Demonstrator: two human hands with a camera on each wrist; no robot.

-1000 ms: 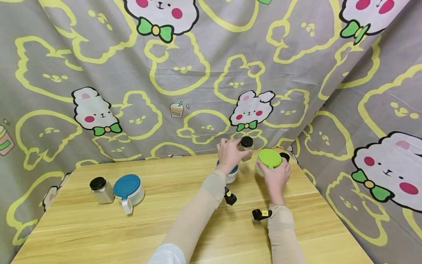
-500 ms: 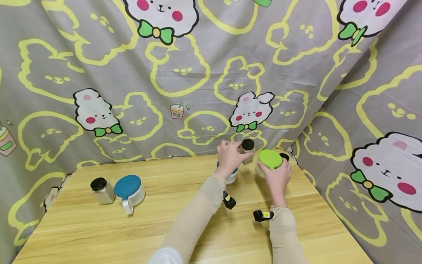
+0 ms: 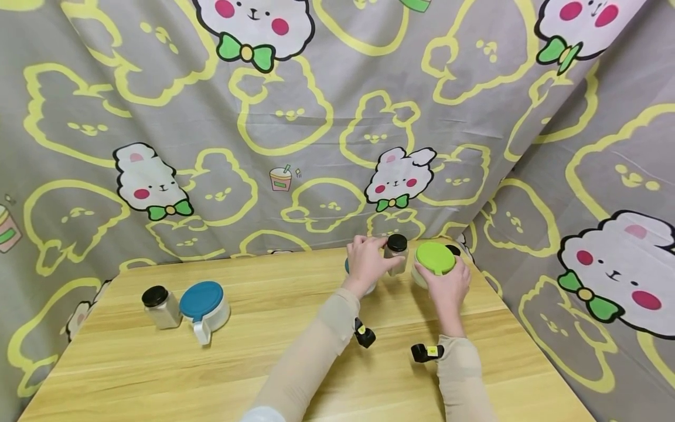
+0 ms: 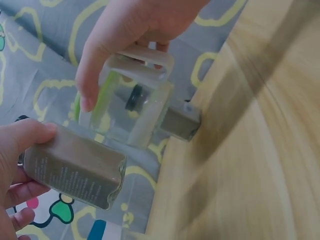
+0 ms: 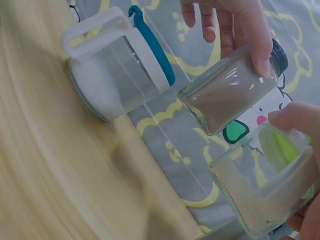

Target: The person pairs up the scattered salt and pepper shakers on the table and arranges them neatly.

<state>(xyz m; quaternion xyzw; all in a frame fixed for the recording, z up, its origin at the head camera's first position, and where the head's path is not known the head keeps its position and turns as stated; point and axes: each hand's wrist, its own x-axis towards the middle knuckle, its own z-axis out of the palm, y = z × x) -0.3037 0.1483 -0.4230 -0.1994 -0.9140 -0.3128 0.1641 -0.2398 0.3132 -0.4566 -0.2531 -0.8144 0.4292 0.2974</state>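
Note:
My left hand (image 3: 365, 265) pinches a square glass jar (image 5: 227, 92) with a black lid and grey-brown powder inside. The left wrist view shows this jar tilted and apart from the table, with small print on its side. Beside it, my right hand (image 3: 447, 285) grips a clear glass jar (image 4: 132, 107) with a lime-green lid and a white handle. That jar also looks lifted off the tabletop, and its contents look pale. Behind my left hand stands a blue-lidded jar (image 5: 117, 75) with a white handle and white grains, partly hidden in the head view.
Another black-lidded powder jar (image 4: 181, 120) stands behind the green-lidded one. At the left of the wooden table (image 3: 274, 328) are a square black-lidded jar (image 3: 162, 308) and a blue-lidded handled jar (image 3: 204, 305). A patterned curtain (image 3: 311, 135) hangs along the back edge.
The left hand has come down and slightly nearer with the black-lidded jar. The right hand and green-lidded jar have shifted slightly right and nearer.

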